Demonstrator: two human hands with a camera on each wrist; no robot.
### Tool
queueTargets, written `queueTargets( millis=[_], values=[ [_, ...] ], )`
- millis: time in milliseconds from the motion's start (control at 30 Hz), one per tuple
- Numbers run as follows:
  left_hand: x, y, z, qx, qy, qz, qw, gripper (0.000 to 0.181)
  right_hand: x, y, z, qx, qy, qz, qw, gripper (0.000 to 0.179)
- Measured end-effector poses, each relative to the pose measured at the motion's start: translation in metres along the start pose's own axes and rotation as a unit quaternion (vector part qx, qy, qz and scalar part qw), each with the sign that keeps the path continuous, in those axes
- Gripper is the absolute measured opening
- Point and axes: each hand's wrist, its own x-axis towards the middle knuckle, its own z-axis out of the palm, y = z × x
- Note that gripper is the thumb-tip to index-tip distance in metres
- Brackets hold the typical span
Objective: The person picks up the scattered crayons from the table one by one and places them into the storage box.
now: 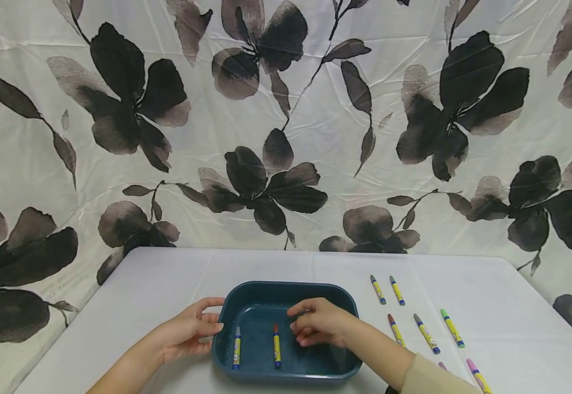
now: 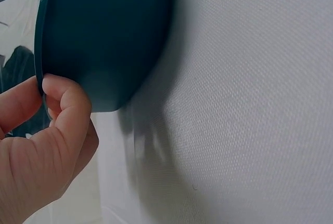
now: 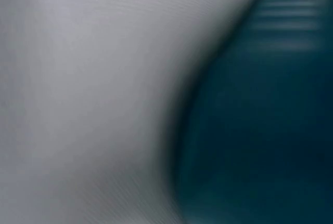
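A dark teal plastic tub (image 1: 286, 374) stands near the front of the table. My left hand (image 1: 187, 330) pinches its left rim, thumb and fingers on either side, as the left wrist view shows for this hand (image 2: 49, 135). Inside the tub lie a grey-tipped crayon (image 1: 237, 348) and a red-brown-tipped crayon (image 1: 277, 347), both in yellow and blue wrappers. Over the tub's right half hovers my right hand (image 1: 322, 324), its fingers loosely bent and nothing seen between them. The right wrist view is blurred and has only the tub's outer wall (image 3: 260, 120) and white cloth.
Right of the tub, several crayons lie spread on the white table (image 1: 167, 279), among them a green one (image 1: 452, 328), a pink one (image 1: 479, 376), a grey one (image 1: 426, 334) and a brown one (image 1: 396, 330). A floral cloth (image 1: 286, 120) hangs behind the table.
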Motion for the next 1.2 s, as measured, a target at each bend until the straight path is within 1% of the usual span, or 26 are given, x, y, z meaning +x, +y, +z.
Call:
queueTargets(
  millis=[133,300,467,667,900,1200],
  values=[
    [0.0,0.0,0.0,0.003,-0.006,0.004,1.0,0.065,-0.005,-0.01,-0.01,0.004,-0.002,-0.022,0.9998,0.042],
    [-0.001,-0.001,-0.002,-0.009,-0.006,0.002,0.9999,0.064,-0.014,-0.023,-0.027,0.01,-0.009,-0.045,0.9989,0.046],
    [-0.001,-0.001,-0.003,-0.012,-0.007,0.002,0.9999,0.064,-0.024,-0.032,-0.047,0.009,-0.003,-0.063,0.998,0.046],
    [0.001,-0.001,-0.001,-0.011,-0.008,-0.001,0.9999,0.064,-0.037,-0.041,-0.072,-0.004,0.012,-0.083,0.9965,0.043],
    [0.003,-0.002,-0.002,-0.014,-0.012,-0.001,0.9998,0.064,-0.053,-0.049,-0.099,-0.014,0.042,-0.099,0.9942,0.041],
    [0.002,0.0,-0.003,-0.011,-0.016,-0.003,0.9998,0.065,-0.066,-0.056,-0.125,-0.005,0.037,-0.102,0.994,0.029]
  ],
)
